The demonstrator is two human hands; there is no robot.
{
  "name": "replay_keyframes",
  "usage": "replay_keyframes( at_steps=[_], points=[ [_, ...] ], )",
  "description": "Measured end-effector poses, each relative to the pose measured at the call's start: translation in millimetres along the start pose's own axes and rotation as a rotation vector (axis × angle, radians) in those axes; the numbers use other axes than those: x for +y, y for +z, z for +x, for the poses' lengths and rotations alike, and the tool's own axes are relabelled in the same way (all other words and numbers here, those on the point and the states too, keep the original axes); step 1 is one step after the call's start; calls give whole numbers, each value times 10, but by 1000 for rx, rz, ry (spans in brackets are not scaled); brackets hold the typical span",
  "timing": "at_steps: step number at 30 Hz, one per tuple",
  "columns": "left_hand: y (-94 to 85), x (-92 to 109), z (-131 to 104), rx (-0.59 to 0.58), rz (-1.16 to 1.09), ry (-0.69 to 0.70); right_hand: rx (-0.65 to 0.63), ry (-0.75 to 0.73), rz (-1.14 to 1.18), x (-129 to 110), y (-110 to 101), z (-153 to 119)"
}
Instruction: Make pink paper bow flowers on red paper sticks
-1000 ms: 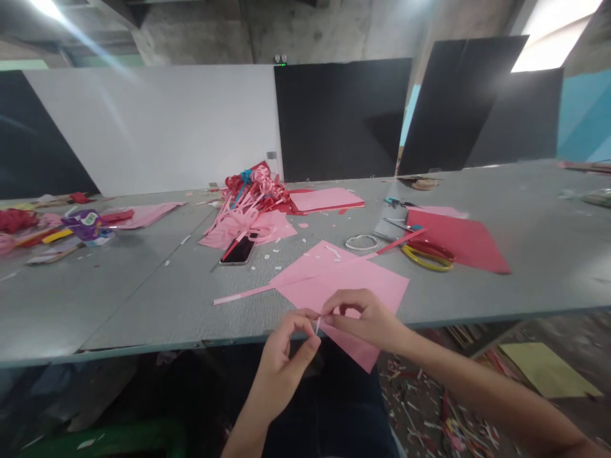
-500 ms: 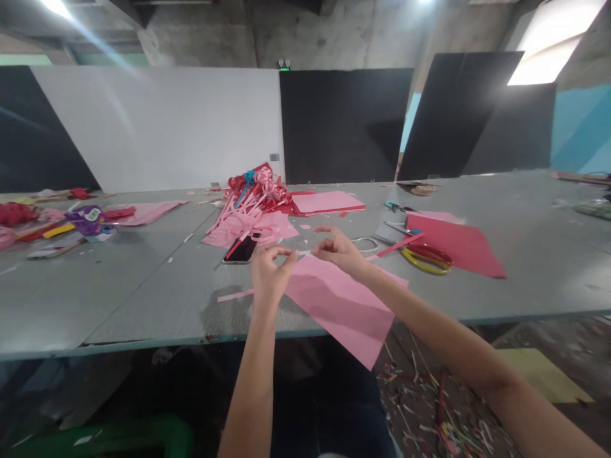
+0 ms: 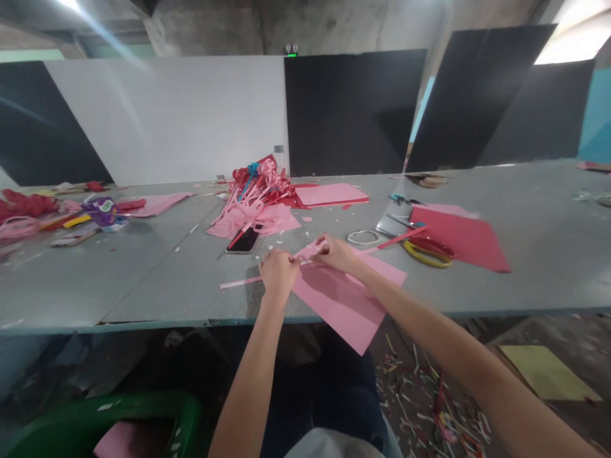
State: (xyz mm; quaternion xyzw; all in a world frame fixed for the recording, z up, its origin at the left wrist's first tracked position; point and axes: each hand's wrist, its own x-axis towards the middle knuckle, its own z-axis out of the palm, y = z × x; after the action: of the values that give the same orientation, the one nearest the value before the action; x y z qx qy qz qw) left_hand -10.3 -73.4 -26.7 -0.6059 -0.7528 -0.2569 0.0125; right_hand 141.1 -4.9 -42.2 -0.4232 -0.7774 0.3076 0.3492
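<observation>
At the near edge of the desk [image 3: 181,286], before you, a narrow pale strip [image 3: 306,261] spans the gap between your hands, above a pink sheet [image 3: 341,302]. Your left hand [image 3: 278,272] and right hand [image 3: 338,254] are close together but apart, fingertips bent at either end of the strip; whether they pinch it or press it down, you cannot tell. The sheet lies askew, one corner projecting past the desk's edge toward your lap. A longer pink band [image 3: 241,282] emerges beyond your left hand and lies on the desk. Beyond that hand is a phone [image 3: 245,240], with a heap of looped ribbons [image 3: 261,187] behind it. To the right of your right hand are a white ring [image 3: 363,243], scissors [image 3: 432,263] with red and yellow handles, and a red sheet [image 3: 470,235]. Far left stands a purple packet [image 3: 101,210]; below, a green chair [image 3: 191,407].
</observation>
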Motion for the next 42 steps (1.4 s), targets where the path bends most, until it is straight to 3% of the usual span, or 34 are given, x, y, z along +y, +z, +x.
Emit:
replay_keyframes(
  at_steps=[12,25,34,42],
  points=[
    [21,1,-11,-62,132,36,-30,51,-86,2,13,-13],
    [15,-11,-32,-40,112,50,-28,19,-108,101,53,17],
    [16,0,-48,-24,126,62,-1,23,-146,23,75,-32],
    [14,93,-110,38,262,175,-22,-4,-233,-54,115,-63]
  ],
)
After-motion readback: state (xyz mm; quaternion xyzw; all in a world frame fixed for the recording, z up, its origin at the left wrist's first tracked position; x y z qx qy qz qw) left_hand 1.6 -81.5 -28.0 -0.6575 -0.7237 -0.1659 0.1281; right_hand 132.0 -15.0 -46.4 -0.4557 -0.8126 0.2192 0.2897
